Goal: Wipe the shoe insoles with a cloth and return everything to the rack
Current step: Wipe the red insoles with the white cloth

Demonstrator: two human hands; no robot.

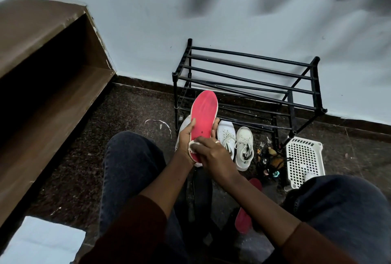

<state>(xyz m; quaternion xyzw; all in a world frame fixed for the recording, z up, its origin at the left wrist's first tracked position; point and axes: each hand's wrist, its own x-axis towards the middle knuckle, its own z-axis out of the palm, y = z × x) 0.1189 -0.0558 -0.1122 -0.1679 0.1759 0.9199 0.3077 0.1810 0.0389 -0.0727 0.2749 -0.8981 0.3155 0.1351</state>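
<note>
In front of the black tubular rack (249,73), the left hand (185,136) grips the red foam insole (204,111) by its edges, face up for wiping. The right hand (211,154) curls round a white cloth (193,144), pressing it onto the heel.

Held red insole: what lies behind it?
A white shoe peeks out past its left edge, with the black rack's lower bars beyond. The insole and left hand cover the rest of that shoe.

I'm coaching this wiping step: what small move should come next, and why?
Probably slide the cloth toward the toe: the right hand holds it at the heel end of the red insole, which the left hand grips, and dark specks show further along.
</note>
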